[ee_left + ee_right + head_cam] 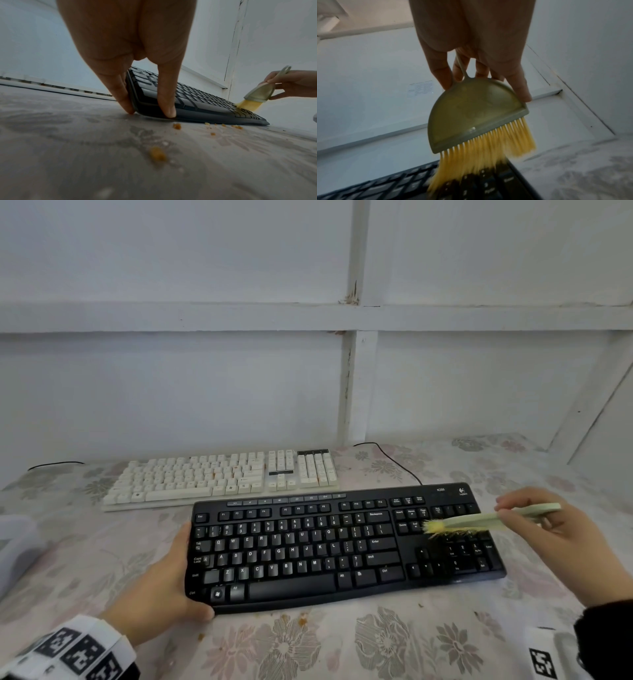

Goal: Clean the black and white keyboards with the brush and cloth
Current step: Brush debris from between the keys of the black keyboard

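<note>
The black keyboard (308, 546) lies near me on the flowered tablecloth, with the white keyboard (222, 477) behind it to the left. My left hand (185, 573) grips the black keyboard's left end, thumb on the front corner and fingers along the side edge (197, 100). My right hand (503, 508) pinches the pale green handle of a brush (479, 522). Its yellow bristles (479, 155) touch the keys at the number pad on the right. I see no cloth.
Orange crumbs (176, 125) lie on the tablecloth (342, 645) in front of the black keyboard. A black cable (394, 460) runs from the keyboards toward the white wall. A pale translucent object (13, 546) sits at the left edge.
</note>
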